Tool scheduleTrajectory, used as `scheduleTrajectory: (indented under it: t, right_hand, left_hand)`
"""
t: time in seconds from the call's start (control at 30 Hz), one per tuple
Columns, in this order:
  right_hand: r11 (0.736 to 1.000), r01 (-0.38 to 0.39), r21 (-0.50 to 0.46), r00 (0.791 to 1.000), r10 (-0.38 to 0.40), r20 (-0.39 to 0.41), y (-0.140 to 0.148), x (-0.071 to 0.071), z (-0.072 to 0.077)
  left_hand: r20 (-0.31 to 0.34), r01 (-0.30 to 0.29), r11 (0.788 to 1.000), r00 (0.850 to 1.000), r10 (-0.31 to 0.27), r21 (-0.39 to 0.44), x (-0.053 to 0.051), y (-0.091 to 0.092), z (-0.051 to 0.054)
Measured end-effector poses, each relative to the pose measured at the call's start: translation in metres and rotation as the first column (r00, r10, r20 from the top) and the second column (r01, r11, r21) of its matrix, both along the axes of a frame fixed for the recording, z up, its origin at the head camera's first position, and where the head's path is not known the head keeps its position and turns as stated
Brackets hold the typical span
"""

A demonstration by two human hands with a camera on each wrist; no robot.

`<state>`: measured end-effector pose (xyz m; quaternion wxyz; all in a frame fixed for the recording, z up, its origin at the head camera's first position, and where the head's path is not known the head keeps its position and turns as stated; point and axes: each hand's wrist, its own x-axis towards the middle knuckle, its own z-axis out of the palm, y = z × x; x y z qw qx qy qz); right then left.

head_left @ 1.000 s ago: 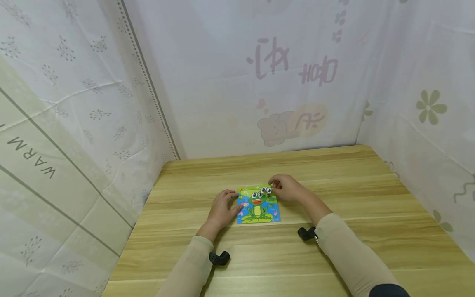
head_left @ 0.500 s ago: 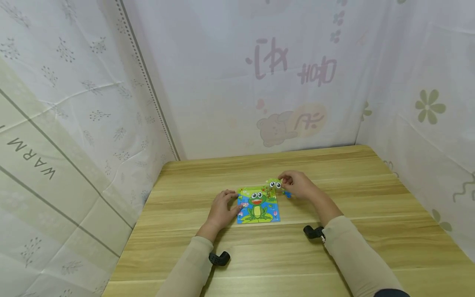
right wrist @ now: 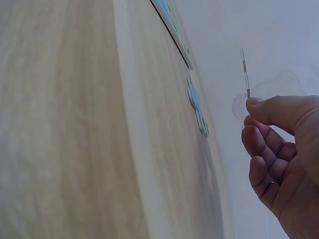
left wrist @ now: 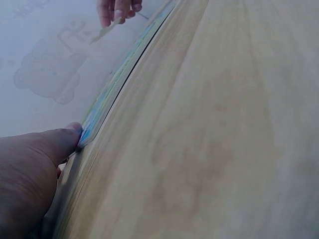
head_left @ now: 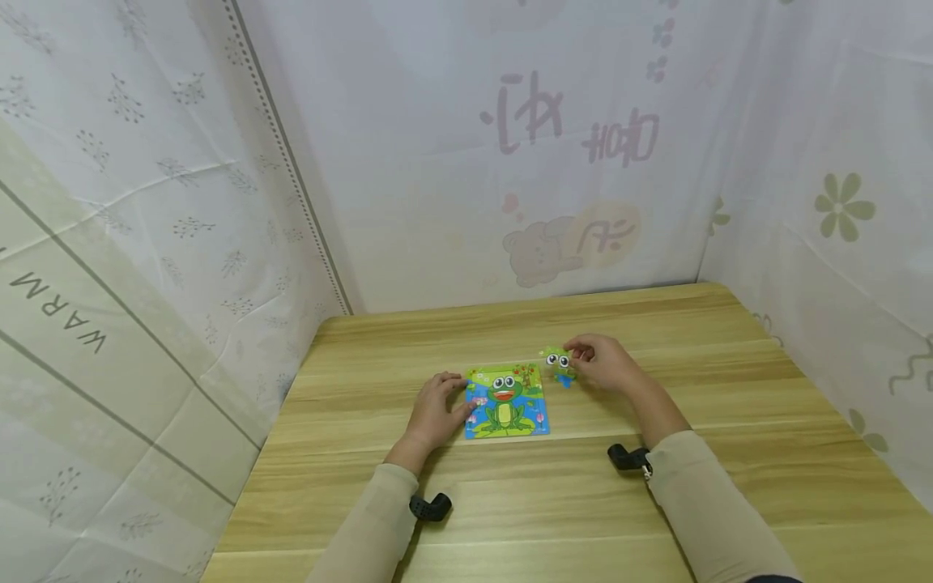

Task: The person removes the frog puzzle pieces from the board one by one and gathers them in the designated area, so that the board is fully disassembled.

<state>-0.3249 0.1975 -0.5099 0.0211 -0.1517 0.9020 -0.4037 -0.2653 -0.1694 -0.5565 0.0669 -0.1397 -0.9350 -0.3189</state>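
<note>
A square frog puzzle board (head_left: 505,414) lies flat on the table. My left hand (head_left: 436,413) rests at its left side, thumb touching the edge and fingers by the upper-left corner; the left wrist view shows the thumb (left wrist: 65,139) against the board's rim (left wrist: 107,97). Between thumb and fingertips my right hand (head_left: 605,364) pinches a thin piece (head_left: 557,361) with two cartoon eyes, held up right of the board. Seen edge-on in the right wrist view, this piece (right wrist: 245,77) stands upright above the table. A loose blue piece (head_left: 565,380) lies beneath it.
The wood-grain table (head_left: 510,502) reaches a patterned cloth (head_left: 408,202) at the back. More printed cloth hangs at the left and right. A black device (head_left: 432,508) sits at the left wrist, another (head_left: 628,457) at the right.
My right hand has carried the eyed piece from above the board's upper-right corner to the right, uncovering the printed tree and the loose blue piece. My left hand has stayed in place.
</note>
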Motion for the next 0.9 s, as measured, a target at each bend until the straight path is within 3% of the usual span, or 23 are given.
scheduleTrajectory:
  t: [0.43,0.9]
  right_hand:
    - [0.999,0.045,0.021,0.999,-0.046,0.013,0.025,-0.001,-0.005]
    - [0.998,0.038,0.056,0.999,-0.039,0.028,0.055,-0.002,-0.011]
  left_hand:
    - [-0.005,0.002,1.0,1.0,-0.002,-0.01,-0.001,0.001,0.0]
    - [-0.01,0.002,1.0,1.0,-0.003,-0.007,0.0,-0.001,0.0]
